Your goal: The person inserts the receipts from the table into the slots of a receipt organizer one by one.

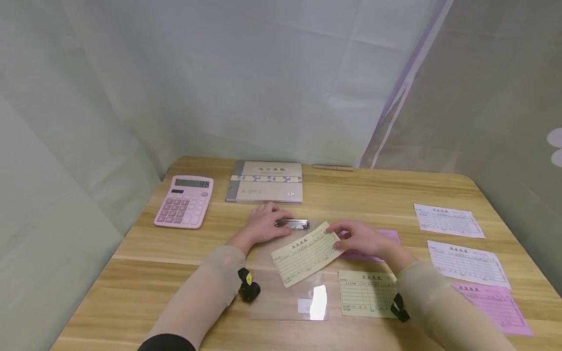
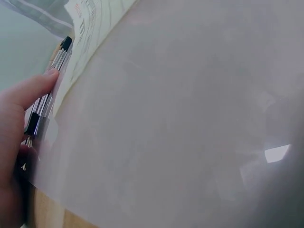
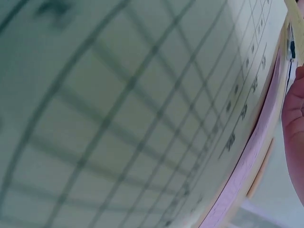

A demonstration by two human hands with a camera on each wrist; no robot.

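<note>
Slip (image 1: pixel 305 256) pinched by right hand (image 1: pixel 362 239), long axis eight-to-two o'clock; toward nine o'clock, clip (image 1: pixel 296 224) gripped by nearer left hand (image 1: pixel 265 226).

Glossy plastic clipboard (image 1: pixel 274 302), metal clip (image 1: pixel 293 224)

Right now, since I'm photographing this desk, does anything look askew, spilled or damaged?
Nothing spilled or damaged shows. One yellow slip slants over the clear clipboard, out of line with it, but the right hand holds it, so that seems hardly odd.

A yellow printed slip (image 1: pixel 303 257) slants over a clear clipboard (image 1: pixel 281 303).
</note>
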